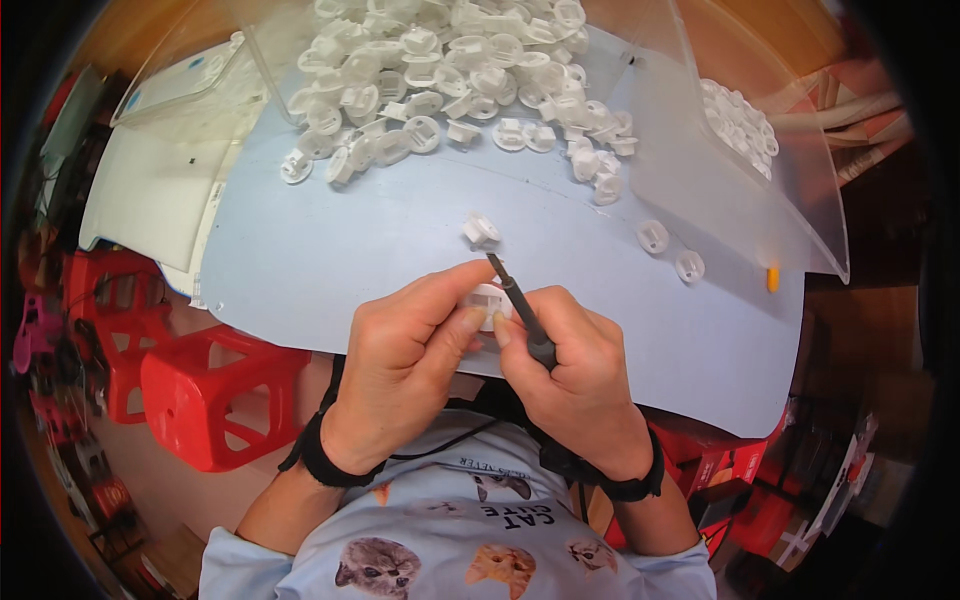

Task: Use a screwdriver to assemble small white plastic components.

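Note:
Over the near edge of the table, my left hand (397, 345) pinches a small round white plastic part (487, 298) between thumb and fingers. My right hand (577, 362) is closed around a slim dark grey hand tool (527, 318) with a narrow tip; its exact kind is unclear. The tool slants up and left across the part, and the right thumb presses against the part's near side. Just beyond my hands, a single similar white part (481, 231) lies on the table. Fingers hide some of the held part.
A large heap of white parts (440, 75) covers the far side of the pale blue table (330, 240). At the right stands a clear plastic bin (740, 200), with two loose parts (671, 252) and a small yellow object (772, 279) nearby. Red stools (215, 395) stand at the left.

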`<state>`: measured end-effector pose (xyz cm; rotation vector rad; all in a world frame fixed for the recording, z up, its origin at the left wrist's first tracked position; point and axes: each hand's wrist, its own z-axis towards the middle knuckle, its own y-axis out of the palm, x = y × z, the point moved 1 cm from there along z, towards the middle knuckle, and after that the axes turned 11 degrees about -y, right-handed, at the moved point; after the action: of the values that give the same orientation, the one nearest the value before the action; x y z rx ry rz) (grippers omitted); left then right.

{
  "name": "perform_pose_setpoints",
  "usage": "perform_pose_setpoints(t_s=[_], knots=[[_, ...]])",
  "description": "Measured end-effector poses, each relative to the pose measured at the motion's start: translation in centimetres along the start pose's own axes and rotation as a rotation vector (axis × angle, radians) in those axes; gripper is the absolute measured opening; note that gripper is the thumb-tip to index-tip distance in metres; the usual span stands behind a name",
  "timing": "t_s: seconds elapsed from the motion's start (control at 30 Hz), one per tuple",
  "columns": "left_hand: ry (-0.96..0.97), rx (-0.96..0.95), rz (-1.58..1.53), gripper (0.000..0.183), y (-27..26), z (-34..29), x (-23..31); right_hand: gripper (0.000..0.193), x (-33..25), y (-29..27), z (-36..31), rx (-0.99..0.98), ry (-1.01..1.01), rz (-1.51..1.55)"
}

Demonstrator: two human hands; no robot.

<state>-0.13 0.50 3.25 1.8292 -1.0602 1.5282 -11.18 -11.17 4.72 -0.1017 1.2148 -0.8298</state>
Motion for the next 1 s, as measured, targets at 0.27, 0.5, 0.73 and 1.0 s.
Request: perform_pose_setpoints(t_s=[0.27,0.5,0.73,1.0], knots=[[0.017,0.01,0.025,0.03,0.1,-0.3,0.1,0.012,0.2,0.5,-0.3,0.02,-0.025,-0.004],[0.03,0.02,0.078,0.03,0.2,-0.5,0.1,0.013,0.2,0.3,-0.4,0.011,-0.057,-0.006],[0.036,0.041,0.129,0.026,0.1,-0.6,0.4,0.017,0.5,0.8,-1.2,-0.005,-0.125,-0.077],[-0.024,0.034,0.126,0.032,0.0,-0.3,0.5,0.022,0.6,1.5,-1.4,-0.062,-0.248,-0.162]])
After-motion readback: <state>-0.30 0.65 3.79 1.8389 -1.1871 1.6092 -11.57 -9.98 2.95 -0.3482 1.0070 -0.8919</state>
